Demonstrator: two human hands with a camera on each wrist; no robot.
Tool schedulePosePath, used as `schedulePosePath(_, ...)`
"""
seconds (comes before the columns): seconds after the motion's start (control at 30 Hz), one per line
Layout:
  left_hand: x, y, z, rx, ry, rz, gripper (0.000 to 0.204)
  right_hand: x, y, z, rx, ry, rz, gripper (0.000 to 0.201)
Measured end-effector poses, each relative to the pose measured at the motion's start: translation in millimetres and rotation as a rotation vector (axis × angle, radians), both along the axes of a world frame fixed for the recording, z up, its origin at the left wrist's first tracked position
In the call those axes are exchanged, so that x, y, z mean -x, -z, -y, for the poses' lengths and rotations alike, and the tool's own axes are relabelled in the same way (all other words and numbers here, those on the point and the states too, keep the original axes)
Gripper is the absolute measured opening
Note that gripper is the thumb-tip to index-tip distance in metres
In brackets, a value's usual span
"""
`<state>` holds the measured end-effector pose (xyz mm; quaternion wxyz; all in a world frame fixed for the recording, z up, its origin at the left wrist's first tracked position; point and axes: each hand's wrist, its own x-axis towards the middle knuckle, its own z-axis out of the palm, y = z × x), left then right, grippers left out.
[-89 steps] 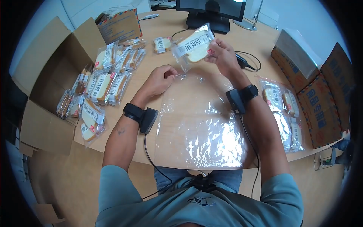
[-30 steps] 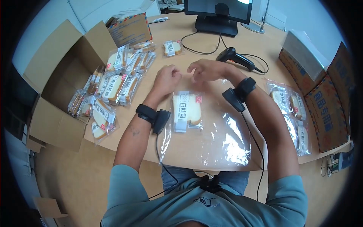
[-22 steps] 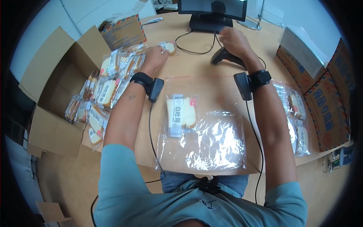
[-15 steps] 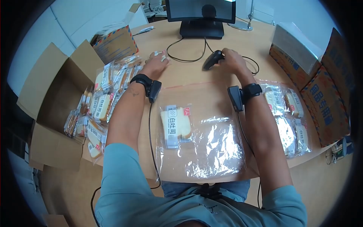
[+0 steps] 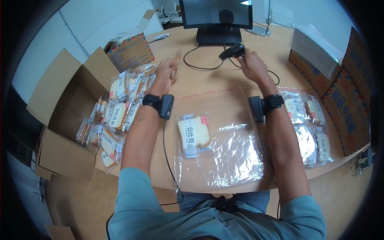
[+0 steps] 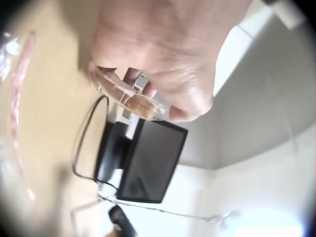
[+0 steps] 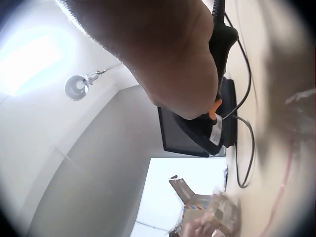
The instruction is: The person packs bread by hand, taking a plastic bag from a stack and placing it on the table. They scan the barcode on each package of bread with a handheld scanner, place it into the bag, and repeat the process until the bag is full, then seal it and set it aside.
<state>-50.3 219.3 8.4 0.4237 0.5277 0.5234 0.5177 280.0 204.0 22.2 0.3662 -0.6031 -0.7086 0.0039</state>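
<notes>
My left hand grips a wrapped slice of bread between thumb and fingers, raised with its edge turned to the left wrist camera. My right hand holds a black barcode scanner by its handle, its head pointing left toward the bread packet. An orange trigger shows on the scanner in the right wrist view. In front of me a large clear plastic bag lies flat on the table. Another wrapped bread packet lies label up on the bag's left part.
A pile of bread packets spills from an open carton on the left. At right, a clear bag of bread packets lies beside another carton. A monitor stands at the back, with a cable before it.
My right hand let go of a bread packet onto the bag, reached back and picked up the scanner. My left hand moved to the packet at the back, took it and turned it on edge.
</notes>
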Motion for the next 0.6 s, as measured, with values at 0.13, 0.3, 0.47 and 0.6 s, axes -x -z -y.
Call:
schedulePosePath(0.13,-5,-20,62,0.026,0.182,0.929,0.048,5,-26,5,0.024,-0.070,-0.123,0.047)
schedulePosePath(0.3,-10,-1,97,0.007,0.545,1.136,0.070,37,-36,37,-0.116,-0.142,-0.079,0.056)
schedulePosePath(0.47,-24,10,99,0.046,0.508,1.117,0.074,58,-32,51,-0.214,-0.182,0.008,0.054)
schedulePosePath(0.6,-33,9,99,0.071,0.499,1.102,0.066,73,-34,65,-0.218,-0.215,0.055,0.051)
